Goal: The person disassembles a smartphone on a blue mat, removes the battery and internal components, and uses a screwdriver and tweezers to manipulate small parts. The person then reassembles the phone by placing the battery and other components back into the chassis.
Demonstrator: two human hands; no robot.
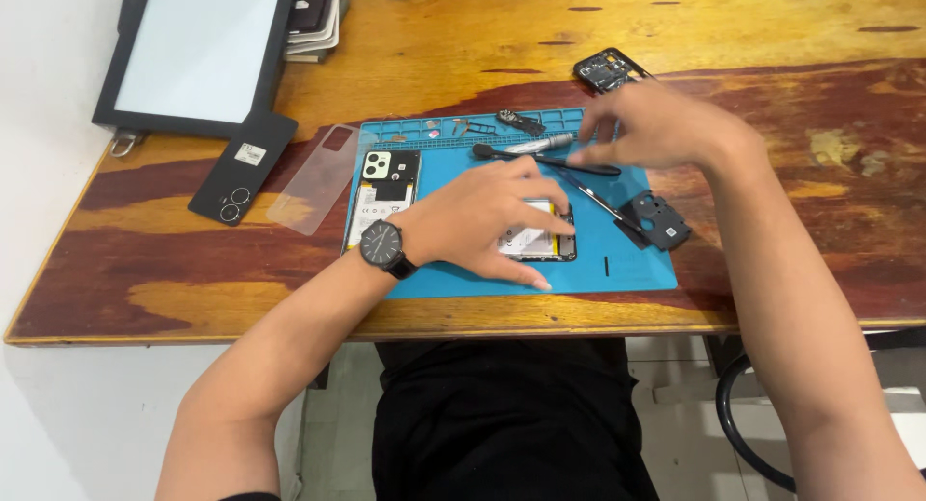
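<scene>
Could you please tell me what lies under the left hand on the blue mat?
Under the left hand lies an opened phone on the blue silicone mat; its battery shows, its left part is covered.

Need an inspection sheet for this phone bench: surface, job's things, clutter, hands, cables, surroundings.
Surface: worn wooden table with blue repair mat.
Job's things: opened phone under left hand; second opened phone beside it; black spudger; tweezers.
Clutter: black inner cover, back cover, clear film, circuit part.
Hands: left hand rests on opened phone; right hand reaches over the tools, blurred.
Cables: black cable below table.
Surroundings: light panel, white wall.
</scene>
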